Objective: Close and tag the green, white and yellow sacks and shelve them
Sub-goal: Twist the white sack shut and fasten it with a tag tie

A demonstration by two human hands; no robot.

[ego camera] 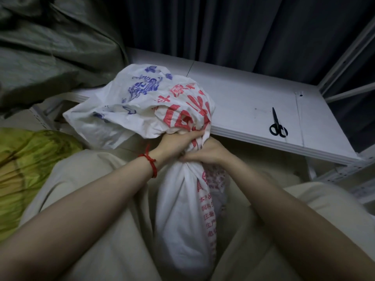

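A white sack [182, 209] with red and blue print stands between my knees, its loose top flopped over toward the shelf. My left hand [178, 141] grips the gathered neck from the left. My right hand [209, 152] is closed on the neck just below, where a thin dark tie shows between the fingers. A yellow-green sack [26, 169] lies on the floor at my left. A large dull green sack [50, 47] fills the upper left, resting on the shelf.
A white shelf board [253, 110] runs from centre to right, with black scissors [277, 124] lying near its front right. White shelf uprights [349, 55] stand at the right. Dark curtains [223, 27] hang behind.
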